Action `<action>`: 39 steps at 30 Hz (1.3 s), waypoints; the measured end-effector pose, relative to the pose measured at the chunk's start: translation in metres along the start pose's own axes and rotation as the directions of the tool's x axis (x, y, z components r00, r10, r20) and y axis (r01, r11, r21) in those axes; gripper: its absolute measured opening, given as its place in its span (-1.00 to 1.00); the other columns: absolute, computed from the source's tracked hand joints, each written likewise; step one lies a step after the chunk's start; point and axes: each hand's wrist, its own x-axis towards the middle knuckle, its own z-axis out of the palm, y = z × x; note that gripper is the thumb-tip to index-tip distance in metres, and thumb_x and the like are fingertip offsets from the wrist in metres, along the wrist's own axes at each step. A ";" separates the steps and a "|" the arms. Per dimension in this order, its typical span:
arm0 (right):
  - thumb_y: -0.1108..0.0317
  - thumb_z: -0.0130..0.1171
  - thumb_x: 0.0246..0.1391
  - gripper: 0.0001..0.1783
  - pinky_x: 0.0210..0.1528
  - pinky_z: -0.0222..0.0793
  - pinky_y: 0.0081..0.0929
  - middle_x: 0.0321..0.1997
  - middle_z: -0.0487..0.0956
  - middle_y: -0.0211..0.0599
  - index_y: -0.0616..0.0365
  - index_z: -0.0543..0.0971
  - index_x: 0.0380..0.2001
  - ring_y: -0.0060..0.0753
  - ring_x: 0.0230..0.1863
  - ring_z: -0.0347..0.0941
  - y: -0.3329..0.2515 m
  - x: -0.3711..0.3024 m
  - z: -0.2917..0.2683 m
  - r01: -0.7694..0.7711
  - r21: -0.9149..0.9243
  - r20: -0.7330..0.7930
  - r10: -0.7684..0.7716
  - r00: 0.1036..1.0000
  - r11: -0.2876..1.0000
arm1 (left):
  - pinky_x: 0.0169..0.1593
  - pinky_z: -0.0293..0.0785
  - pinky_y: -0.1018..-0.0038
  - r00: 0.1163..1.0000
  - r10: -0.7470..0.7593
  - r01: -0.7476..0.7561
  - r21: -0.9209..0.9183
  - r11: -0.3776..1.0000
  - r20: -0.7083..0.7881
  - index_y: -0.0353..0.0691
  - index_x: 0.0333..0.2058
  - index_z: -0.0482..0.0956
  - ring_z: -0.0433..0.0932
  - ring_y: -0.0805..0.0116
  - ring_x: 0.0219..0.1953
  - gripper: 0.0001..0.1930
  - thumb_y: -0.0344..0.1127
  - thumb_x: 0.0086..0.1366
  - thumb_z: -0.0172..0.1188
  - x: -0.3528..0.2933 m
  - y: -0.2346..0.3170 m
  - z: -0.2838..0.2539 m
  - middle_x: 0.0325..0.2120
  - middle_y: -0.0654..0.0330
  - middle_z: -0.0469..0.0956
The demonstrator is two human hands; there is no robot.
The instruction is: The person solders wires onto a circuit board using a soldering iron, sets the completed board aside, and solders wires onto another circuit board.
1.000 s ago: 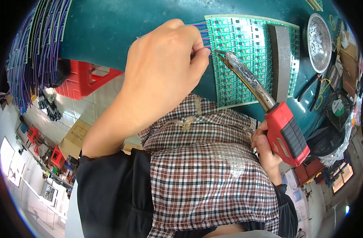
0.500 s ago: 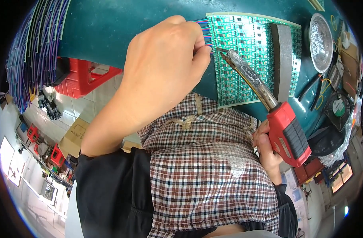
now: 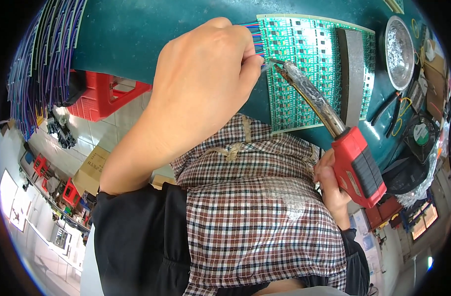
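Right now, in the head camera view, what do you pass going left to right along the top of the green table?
Hanging bundle of coloured wires → left hand pinching a ribbon of wires → green circuit board panel → grey bar → round metal dish.

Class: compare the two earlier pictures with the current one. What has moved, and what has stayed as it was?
The soldering iron has swung left, bringing its tip up to the coloured wires pinched by the left hand at the edge of the green circuit board panel. The right hand keeps gripping the iron's red handle; panel and round metal dish unmoved.
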 end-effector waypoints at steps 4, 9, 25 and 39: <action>0.40 0.20 0.23 -0.79 -0.50 0.29 -0.52 -0.50 0.41 -0.30 0.31 0.44 -0.20 -0.54 -0.58 0.31 0.002 -0.005 -0.002 -0.027 0.003 -0.001 0.027 1.000 1.000 | -0.40 0.44 0.36 1.000 -0.004 0.004 0.014 1.000 -0.012 -0.27 -0.47 0.55 0.51 0.28 -0.52 -0.79 -0.31 0.22 0.38 -0.002 0.000 0.001 -0.52 0.17 0.49; 0.32 0.24 0.23 -0.71 -0.51 0.29 -0.53 -0.53 0.41 -0.33 0.34 0.45 -0.19 -0.54 -0.59 0.32 0.008 -0.005 -0.004 0.025 -0.060 0.000 -0.025 1.000 0.998 | -0.41 0.43 0.36 1.000 0.010 -0.010 0.020 1.000 -0.024 -0.28 -0.48 0.54 0.50 0.28 -0.53 -0.79 -0.31 0.22 0.37 -0.002 -0.001 0.001 -0.52 0.17 0.49; 0.56 0.13 0.19 -0.86 -0.52 0.30 -0.56 -0.48 0.39 -0.28 0.27 0.42 -0.21 -0.53 -0.57 0.29 0.002 0.000 -0.002 0.016 -0.030 0.026 -0.015 1.000 0.999 | -0.41 0.43 0.39 0.998 -0.006 0.008 0.027 1.000 -0.063 -0.26 -0.48 0.55 0.51 0.32 -0.53 -0.79 -0.31 0.25 0.35 -0.005 0.001 0.006 -0.51 0.20 0.50; 0.35 0.25 0.20 -0.76 -0.49 0.30 -0.55 -0.53 0.41 -0.31 0.30 0.46 -0.24 -0.53 -0.58 0.33 0.005 -0.004 -0.004 0.022 -0.076 -0.017 -0.024 1.000 0.997 | -0.44 0.42 0.37 0.994 0.019 -0.013 0.064 0.998 -0.106 -0.24 -0.49 0.53 0.52 0.30 -0.56 -0.80 -0.32 0.23 0.36 -0.008 0.002 0.009 -0.52 0.22 0.49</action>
